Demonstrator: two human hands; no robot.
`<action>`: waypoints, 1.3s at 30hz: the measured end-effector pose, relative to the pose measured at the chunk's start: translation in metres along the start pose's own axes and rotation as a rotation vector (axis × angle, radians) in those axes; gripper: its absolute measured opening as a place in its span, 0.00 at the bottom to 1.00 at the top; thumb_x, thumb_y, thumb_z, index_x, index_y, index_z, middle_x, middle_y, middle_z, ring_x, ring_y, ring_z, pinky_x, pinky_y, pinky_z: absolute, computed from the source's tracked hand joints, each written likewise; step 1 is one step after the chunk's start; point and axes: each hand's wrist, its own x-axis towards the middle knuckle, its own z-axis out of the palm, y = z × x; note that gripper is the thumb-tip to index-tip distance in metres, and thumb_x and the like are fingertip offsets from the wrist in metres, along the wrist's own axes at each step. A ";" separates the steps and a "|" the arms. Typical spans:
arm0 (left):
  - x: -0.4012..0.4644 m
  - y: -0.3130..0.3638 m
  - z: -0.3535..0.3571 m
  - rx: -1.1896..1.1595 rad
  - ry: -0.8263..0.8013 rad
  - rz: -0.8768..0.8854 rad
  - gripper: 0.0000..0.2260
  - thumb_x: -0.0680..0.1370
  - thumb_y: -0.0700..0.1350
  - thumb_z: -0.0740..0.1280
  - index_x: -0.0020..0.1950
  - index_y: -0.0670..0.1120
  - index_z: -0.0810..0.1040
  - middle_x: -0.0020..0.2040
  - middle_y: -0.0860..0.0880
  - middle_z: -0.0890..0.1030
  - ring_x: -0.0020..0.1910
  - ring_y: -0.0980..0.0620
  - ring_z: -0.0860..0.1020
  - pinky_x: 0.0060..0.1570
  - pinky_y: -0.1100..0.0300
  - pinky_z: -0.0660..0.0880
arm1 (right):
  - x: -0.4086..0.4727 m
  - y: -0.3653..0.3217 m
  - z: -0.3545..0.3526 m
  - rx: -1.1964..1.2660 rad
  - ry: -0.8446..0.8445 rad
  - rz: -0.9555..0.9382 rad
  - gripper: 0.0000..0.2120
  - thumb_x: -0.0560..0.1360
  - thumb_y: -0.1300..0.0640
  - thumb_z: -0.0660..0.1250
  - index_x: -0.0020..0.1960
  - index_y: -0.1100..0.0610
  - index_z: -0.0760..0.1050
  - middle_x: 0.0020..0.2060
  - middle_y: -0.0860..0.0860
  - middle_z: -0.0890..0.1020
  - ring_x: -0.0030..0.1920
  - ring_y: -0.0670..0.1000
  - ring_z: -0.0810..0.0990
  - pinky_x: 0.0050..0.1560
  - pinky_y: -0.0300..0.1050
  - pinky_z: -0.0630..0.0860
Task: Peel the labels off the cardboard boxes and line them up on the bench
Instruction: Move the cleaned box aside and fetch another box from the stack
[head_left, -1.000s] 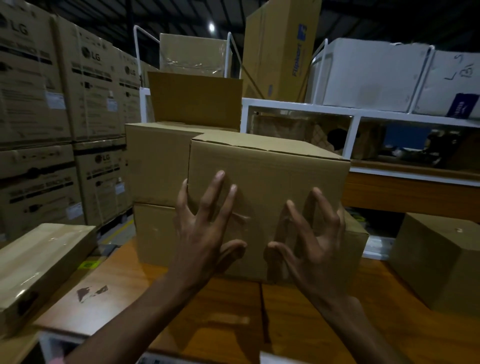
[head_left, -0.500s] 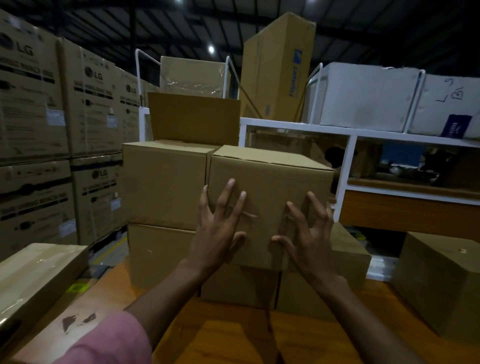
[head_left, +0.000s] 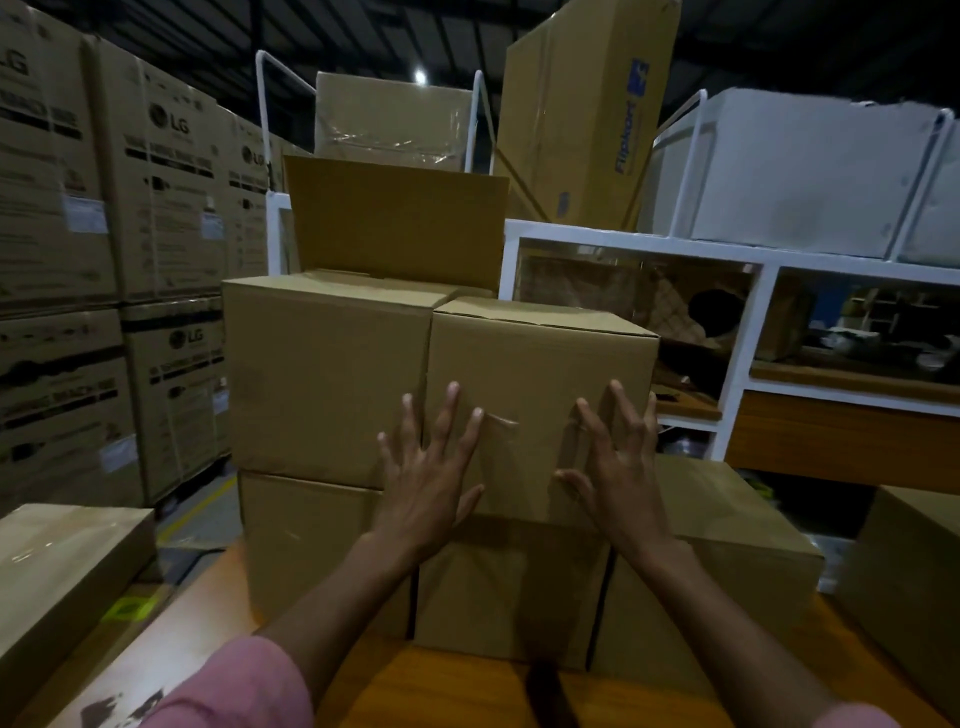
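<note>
The person's left hand (head_left: 431, 483) and right hand (head_left: 615, 478) are both flat and wide open, fingers spread, pressing on the front of the top right box (head_left: 540, 374). They hold nothing. This box sits on other boxes on the worktop (head_left: 457, 691), touching the top left box (head_left: 322, 374). This looks like the lining-up step. Next, probably a soft push until both fronts match.

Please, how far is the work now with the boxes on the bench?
Done: four boxes stand stacked in two rows on the bench. In hand: the left hand and right hand press flat on the top right box. Left: no peeled label is visible; a taped patch remains on that box.
</note>
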 end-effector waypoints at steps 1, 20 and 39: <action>0.000 -0.003 0.005 0.006 -0.009 -0.001 0.47 0.77 0.63 0.67 0.82 0.57 0.35 0.82 0.48 0.31 0.78 0.31 0.33 0.67 0.20 0.56 | 0.003 0.002 0.004 -0.010 -0.004 -0.012 0.49 0.67 0.49 0.80 0.80 0.48 0.57 0.82 0.57 0.47 0.80 0.70 0.39 0.69 0.67 0.52; 0.000 -0.040 0.026 0.058 0.071 0.100 0.40 0.77 0.62 0.67 0.83 0.48 0.55 0.84 0.44 0.49 0.82 0.38 0.52 0.65 0.30 0.68 | 0.006 0.015 0.023 -0.062 0.050 -0.073 0.45 0.69 0.47 0.79 0.79 0.51 0.60 0.82 0.60 0.48 0.80 0.71 0.40 0.73 0.76 0.53; 0.133 -0.068 -0.102 0.209 0.365 0.092 0.24 0.82 0.59 0.52 0.66 0.44 0.75 0.68 0.43 0.74 0.69 0.41 0.68 0.61 0.43 0.65 | 0.165 -0.102 -0.026 0.123 0.131 -0.099 0.20 0.82 0.45 0.56 0.49 0.57 0.80 0.44 0.55 0.82 0.44 0.55 0.79 0.45 0.55 0.77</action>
